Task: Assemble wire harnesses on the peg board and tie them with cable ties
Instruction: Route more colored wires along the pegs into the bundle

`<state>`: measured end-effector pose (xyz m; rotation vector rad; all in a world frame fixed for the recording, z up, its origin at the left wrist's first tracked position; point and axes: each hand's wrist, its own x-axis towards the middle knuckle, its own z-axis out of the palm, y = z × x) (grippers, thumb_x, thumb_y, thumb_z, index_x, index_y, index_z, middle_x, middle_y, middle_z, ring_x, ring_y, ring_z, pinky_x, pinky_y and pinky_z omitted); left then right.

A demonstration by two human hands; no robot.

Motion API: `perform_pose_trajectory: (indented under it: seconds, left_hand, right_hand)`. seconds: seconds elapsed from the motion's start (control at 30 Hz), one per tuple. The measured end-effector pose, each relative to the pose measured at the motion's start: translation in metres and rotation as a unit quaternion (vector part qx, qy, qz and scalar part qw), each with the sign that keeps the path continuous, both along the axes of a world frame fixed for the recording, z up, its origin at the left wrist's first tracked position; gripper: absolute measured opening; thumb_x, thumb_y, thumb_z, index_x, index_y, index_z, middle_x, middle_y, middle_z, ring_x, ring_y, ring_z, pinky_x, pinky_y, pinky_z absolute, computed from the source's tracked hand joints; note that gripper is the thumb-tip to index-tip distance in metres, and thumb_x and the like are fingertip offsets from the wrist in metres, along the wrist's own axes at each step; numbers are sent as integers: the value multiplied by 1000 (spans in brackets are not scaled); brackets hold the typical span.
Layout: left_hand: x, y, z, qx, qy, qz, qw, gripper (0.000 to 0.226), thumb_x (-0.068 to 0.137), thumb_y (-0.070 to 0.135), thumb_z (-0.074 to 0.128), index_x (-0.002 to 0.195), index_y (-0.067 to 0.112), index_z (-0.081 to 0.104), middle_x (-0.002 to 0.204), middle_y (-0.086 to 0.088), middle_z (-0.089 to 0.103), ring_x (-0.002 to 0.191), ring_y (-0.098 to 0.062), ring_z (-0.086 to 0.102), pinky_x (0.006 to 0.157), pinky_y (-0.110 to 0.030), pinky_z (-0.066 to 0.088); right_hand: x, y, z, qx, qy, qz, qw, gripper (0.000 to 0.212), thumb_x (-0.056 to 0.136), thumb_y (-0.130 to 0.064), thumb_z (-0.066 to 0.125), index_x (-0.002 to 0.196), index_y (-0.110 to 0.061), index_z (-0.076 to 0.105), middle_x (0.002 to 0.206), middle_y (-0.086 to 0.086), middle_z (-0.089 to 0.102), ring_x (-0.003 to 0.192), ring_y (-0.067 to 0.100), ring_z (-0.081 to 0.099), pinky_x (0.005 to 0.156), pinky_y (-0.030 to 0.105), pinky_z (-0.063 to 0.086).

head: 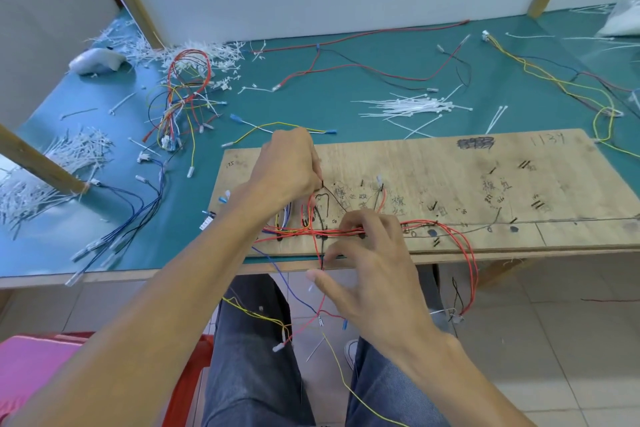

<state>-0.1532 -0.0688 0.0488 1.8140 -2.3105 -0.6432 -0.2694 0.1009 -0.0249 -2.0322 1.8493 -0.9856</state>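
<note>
Your left hand [287, 166] pinches a black wire [334, 199] on the board [450, 177]. Your right hand [374, 263] touches the red bundle [301, 231] along the near edge; its grip is unclear.

The person sits at a green desk [311, 87] with a wooden peg board [450, 177] lying along its near edge. The left hand [291, 166] is curled, pinching a thin black wire [331, 196] near a peg. The right hand [374, 260] presses bent fingers on the red wires [426, 222] strung along the board, its thumb stretched clear. A heap of white cable ties [408, 106] lies beyond the board, and a coiled harness [183, 94] lies well to the left.
</note>
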Motion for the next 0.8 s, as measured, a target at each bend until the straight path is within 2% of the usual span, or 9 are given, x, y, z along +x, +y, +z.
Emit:
perform_pose_trajectory:
  seconds: [0.07, 0.13, 0.23, 0.33, 0.37, 0.43, 0.5, 0.67, 0.8]
  left_hand:
    - [-1, -2, 1, 9, -13, -8, 1000, 16, 82, 0, 80, 76, 15, 80, 77, -11, 76, 79, -34, 76, 78, -42, 65]
    - [-1, -4, 1, 18, -38, -21, 999, 14, 85, 2, 78, 77, 13, 79, 73, -10, 76, 75, -30, 77, 78, -41, 65]
    - [1, -7, 4, 64, -43, -43, 996, 15, 91, 13, 80, 77, 10, 77, 57, -3, 73, 55, -13, 74, 69, -26, 60]
    - [3, -5, 3, 60, -48, -62, 995, 21, 91, 23, 82, 75, 11, 78, 54, 1, 71, 49, -8, 71, 58, -20, 48]
    - [4, -4, 2, 49, -53, -67, 995, 21, 90, 26, 83, 74, 12, 78, 55, 1, 71, 51, -9, 71, 58, -21, 50]
    - [4, -2, 1, 11, -73, -77, 994, 21, 84, 33, 87, 75, 16, 80, 66, -2, 74, 68, -18, 74, 68, -31, 58]
    - [5, 3, 1, -34, -88, -76, 993, 23, 76, 42, 92, 76, 22, 81, 79, -2, 74, 82, -24, 69, 75, -36, 58]
    - [8, 9, -4, -93, -108, -60, 988, 29, 68, 55, 93, 76, 29, 81, 83, 2, 72, 82, -27, 66, 68, -33, 46]
    - [13, 11, -11, -108, -89, -47, 989, 30, 73, 59, 88, 82, 31, 80, 94, 1, 73, 90, -29, 67, 68, -33, 42]
  right_hand:
    - [3, 1, 0, 10, -11, -9, 1000, 17, 85, -44, 78, 80, -28, 74, 120, -10, 52, 114, 21, 46, 93, 37, 48]
    - [4, 1, 1, 18, -30, -18, 999, 12, 85, -36, 77, 79, -26, 73, 116, -12, 52, 113, 19, 45, 92, 33, 46]
    - [3, 2, 2, 38, -38, -20, 998, 10, 85, -31, 73, 76, -26, 70, 115, -17, 52, 117, 13, 42, 86, 26, 42]
    - [4, 2, 7, 52, -46, -29, 997, 11, 84, -34, 67, 75, -28, 64, 115, -21, 53, 117, 8, 40, 82, 24, 39]
    - [5, 2, 10, 56, -54, -34, 996, 13, 83, -36, 64, 73, -28, 62, 113, -22, 53, 116, 8, 40, 82, 24, 39]
    - [6, 0, 14, 64, -63, -33, 995, 15, 81, -38, 59, 71, -27, 57, 109, -23, 52, 114, 9, 40, 86, 25, 40]
    - [4, 3, 16, 74, -58, -12, 995, 17, 79, -39, 56, 70, -25, 53, 111, -23, 50, 115, 8, 40, 87, 24, 40]
    - [-19, 7, 27, 112, -51, 64, 990, 16, 81, -38, 54, 73, -24, 52, 114, -22, 48, 115, 4, 47, 92, 27, 43]
    - [-28, -5, 42, 165, -140, 77, 973, 20, 82, -38, 54, 68, -24, 56, 106, -22, 62, 107, 3, 58, 92, 26, 44]
